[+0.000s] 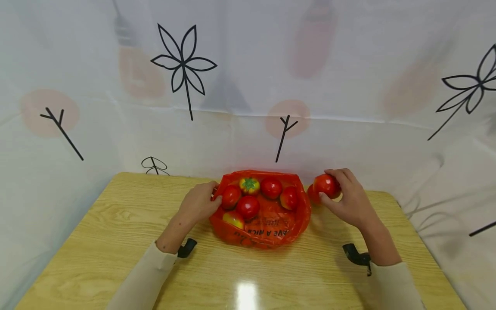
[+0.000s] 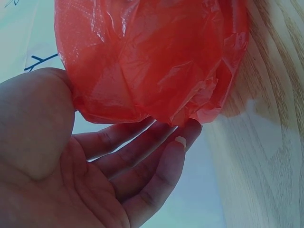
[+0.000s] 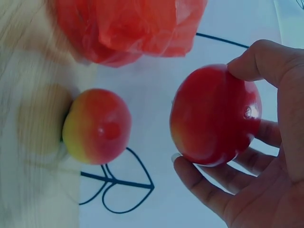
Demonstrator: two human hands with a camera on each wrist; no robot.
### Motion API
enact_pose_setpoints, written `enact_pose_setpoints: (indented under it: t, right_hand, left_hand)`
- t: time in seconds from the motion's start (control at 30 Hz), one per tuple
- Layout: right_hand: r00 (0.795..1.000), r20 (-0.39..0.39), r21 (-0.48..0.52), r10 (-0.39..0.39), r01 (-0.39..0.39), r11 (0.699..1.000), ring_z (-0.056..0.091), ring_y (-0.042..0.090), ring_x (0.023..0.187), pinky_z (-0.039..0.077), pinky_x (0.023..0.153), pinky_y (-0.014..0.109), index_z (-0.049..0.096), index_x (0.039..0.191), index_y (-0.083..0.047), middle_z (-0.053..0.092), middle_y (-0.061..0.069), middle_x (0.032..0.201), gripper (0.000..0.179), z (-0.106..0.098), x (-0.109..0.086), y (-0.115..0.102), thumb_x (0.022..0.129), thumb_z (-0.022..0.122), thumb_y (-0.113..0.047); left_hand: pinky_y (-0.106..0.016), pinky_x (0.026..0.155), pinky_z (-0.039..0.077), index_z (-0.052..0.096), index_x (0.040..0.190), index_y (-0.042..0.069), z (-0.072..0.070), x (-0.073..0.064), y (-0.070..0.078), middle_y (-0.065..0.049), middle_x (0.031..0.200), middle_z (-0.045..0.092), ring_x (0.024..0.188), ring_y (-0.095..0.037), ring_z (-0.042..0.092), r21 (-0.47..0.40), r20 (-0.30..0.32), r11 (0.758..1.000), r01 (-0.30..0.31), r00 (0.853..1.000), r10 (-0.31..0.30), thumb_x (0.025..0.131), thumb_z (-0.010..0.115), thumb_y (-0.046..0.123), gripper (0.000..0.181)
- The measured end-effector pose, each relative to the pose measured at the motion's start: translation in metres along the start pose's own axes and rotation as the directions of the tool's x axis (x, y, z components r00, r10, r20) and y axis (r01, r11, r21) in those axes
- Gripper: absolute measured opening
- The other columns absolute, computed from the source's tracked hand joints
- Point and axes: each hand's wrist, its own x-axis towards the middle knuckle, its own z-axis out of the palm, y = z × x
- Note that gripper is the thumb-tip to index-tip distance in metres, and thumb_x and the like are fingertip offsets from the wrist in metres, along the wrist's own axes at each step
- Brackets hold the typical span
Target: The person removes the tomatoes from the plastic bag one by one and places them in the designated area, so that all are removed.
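A red plastic bag (image 1: 259, 234) stands wide open on the table, with several glossy red tomatoes (image 1: 248, 207) inside; one shows a green star-shaped calyx. My left hand (image 1: 199, 201) holds the bag's left side, thumb at the rim. In the left wrist view, the fingers of that hand (image 2: 137, 166) lie against the crinkled plastic. To the right of the bag, my right hand (image 1: 348, 199) grips a red tomato (image 3: 213, 116) between thumb and fingers, raised off the table. Beside and behind it, another red-and-yellow tomato (image 3: 97, 127) rests on the table, partly hidden in the head view.
The wooden table (image 1: 128, 232) reaches a pale cloth backdrop (image 1: 240, 137) printed with dark plant outlines. Black curved wrist mounts (image 1: 356, 255) stick out by both forearms. Glare marks the table's front.
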Motion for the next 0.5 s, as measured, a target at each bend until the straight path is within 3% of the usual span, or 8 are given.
enact_pose_setpoints:
  t: [0.1,0.2,0.37,0.5]
  right_hand:
    - [1.0,-0.01,-0.006,-0.003,0.003,1.0,0.061,0.035,0.11,0.057,0.086,0.025,0.059,0.138,0.0,0.058,0.019,0.129,0.056,-0.002,-0.001,0.006,0.087,0.081,-0.01]
    - [1.0,-0.017,-0.019,0.003,-0.003,1.0,0.061,0.034,0.108,0.044,0.083,0.011,0.06,0.137,0.0,0.059,0.019,0.127,0.056,-0.004,-0.002,0.01,0.087,0.081,-0.011]
    - [0.999,-0.015,-0.032,0.034,-0.035,0.999,0.06,0.036,0.107,0.052,0.08,0.024,0.058,0.139,0.001,0.058,0.021,0.127,0.057,-0.008,-0.003,0.015,0.088,0.08,-0.012]
    - [0.998,-0.013,-0.037,0.066,-0.066,0.997,0.059,0.035,0.107,0.051,0.08,0.023,0.058,0.139,0.002,0.058,0.021,0.127,0.057,-0.009,-0.004,0.019,0.088,0.08,-0.013]
  left_hand:
    - [-0.032,0.067,0.053,0.068,0.126,0.003,0.0,0.0,0.001,-0.006,0.098,0.072,0.078,-0.02,0.061,0.005,0.0,1.0,0.0,1.0,0.0,0.099,0.069,0.021,0.032]
    - [-0.032,0.067,0.053,0.068,0.125,0.003,0.0,0.0,0.001,-0.005,0.097,0.071,0.078,-0.021,0.06,0.01,0.002,1.0,0.0,1.0,0.0,0.099,0.069,0.021,0.032]
    - [-0.032,0.065,0.051,0.069,0.125,0.002,-0.001,0.001,0.001,-0.005,0.094,0.07,0.076,-0.02,0.059,0.013,0.002,1.0,-0.002,1.0,0.002,0.099,0.069,0.02,0.031]
    - [-0.032,0.065,0.052,0.069,0.125,0.002,-0.001,0.001,0.001,-0.006,0.095,0.07,0.076,-0.021,0.06,0.014,0.001,1.0,-0.005,1.0,0.005,0.099,0.069,0.02,0.031]
